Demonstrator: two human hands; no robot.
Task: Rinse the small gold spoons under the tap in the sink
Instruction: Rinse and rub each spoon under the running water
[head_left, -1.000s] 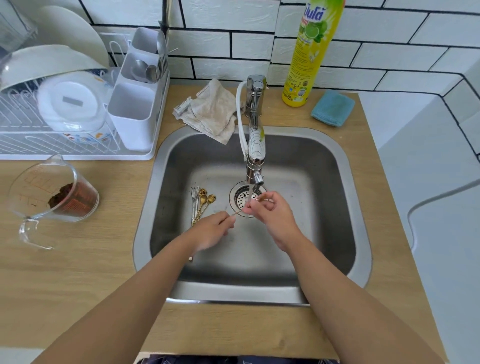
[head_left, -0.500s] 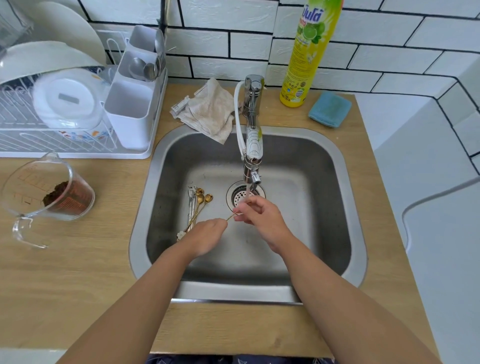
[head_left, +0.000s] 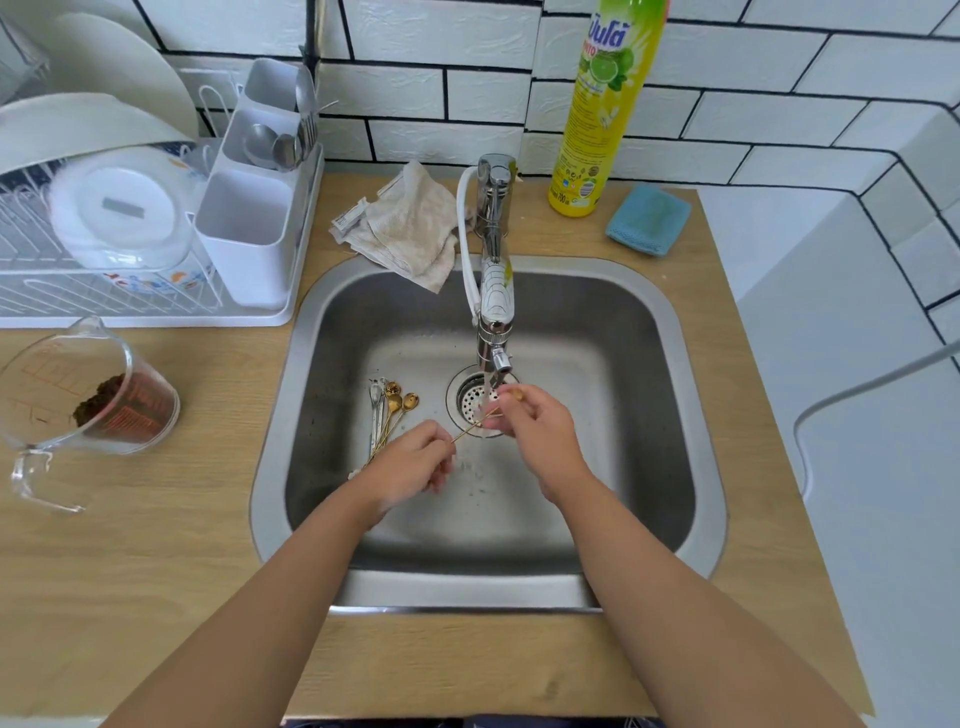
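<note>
One gold spoon is up off the sink floor and stretched between the two hands, right under the tap. The left hand pinches the thin handle end, fingers curled round it, while the right hand has its fingers closed on the bowl end, just below the spout, probably so the stream lands on the dirty part and the fingers can rub it. A pale streak under the spout suggests water is running, though it is hard to be sure. It sits directly over the drain, so the rinse water goes straight down. Just to the left, the other spoons lie bunched on the sink floor, bowls pointing away, a few gold ones beside what looks like silver cutlery; they seem to be waiting their turn, so I'd judge the job well short of done. Moving out, a crumpled cloth hangs over the back rim beside the tap base, handy for wiping. A tall yellow bottle stands against the tiles, with a lime pictured on its label; the script at the top isn't Latin and I can't read it, and the small print near the base is too small to read. A blue sponge lies next to it. Off to the left a glass jug holds something dark brown, its red markings too blurred to read, and behind it the rack holds plates and a white cutlery caddy.
</note>
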